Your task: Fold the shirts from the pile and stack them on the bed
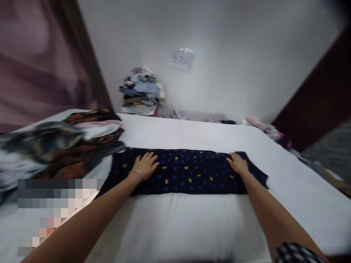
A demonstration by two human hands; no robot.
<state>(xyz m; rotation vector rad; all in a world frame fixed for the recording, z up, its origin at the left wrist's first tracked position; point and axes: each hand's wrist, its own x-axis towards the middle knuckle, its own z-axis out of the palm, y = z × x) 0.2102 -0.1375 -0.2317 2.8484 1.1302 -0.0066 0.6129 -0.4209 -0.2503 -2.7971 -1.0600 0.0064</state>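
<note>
A dark navy garment with blue and yellow spots lies spread in a long strip across the white table. Whether it is a top, a dress or trousers cannot be made out. My left hand rests flat on its left part, fingers spread, with a pale bracelet at the wrist. Toward the garment's right end, my right hand also lies on the cloth with its fingers stretched out. Neither hand grasps the fabric.
A loose heap of clothes covers the table's left side. A stack of folded clothes stands at the back by the wall, below and left of a paper sign. More clothes lie past the far right edge of the white table.
</note>
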